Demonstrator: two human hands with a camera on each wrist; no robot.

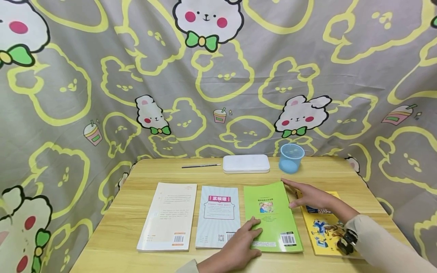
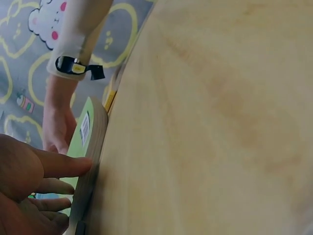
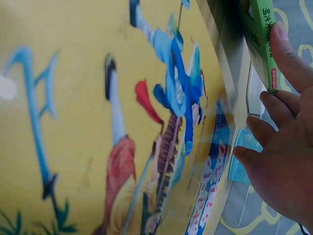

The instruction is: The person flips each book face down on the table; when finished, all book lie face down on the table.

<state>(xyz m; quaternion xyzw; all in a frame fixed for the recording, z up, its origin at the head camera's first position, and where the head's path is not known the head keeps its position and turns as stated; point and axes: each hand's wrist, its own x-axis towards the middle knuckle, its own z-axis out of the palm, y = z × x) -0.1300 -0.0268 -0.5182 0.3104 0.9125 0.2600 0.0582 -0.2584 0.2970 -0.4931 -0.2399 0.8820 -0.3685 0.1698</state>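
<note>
Four books lie in a row on the pale wooden worktop [image 1: 136, 250], and the green-covered paperback book [image 1: 273, 216] serves as the landmark, third from the left in that row. Left hand [image 1: 239, 246] rests at the green book's near left corner, fingers extended and fairly flat, fingertips pressing on the cover; the left wrist view shows the straight fingers [image 2: 58, 165] against the book's edge, gripping nothing. Right hand [image 1: 312, 195] lies at the green book's far right edge, fingers stretched toward its far corner; the right wrist view shows the thumb laid on the green spine and the other fingers loosely bent beside it, no clear grip. Just right of the green book, partly under the right hand and wrist, lies a yellow illustrated book [image 1: 324, 227]. Just left of the green book lies a light blue striped book [image 1: 217, 217], and left again a cream-white book [image 1: 170, 216]. Beyond the green book, near the worktop's back edge, sit a white rectangular case [image 1: 246, 163], a translucent blue plastic cup [image 1: 291, 158] and a thin dark pen [image 1: 200, 165].
</note>
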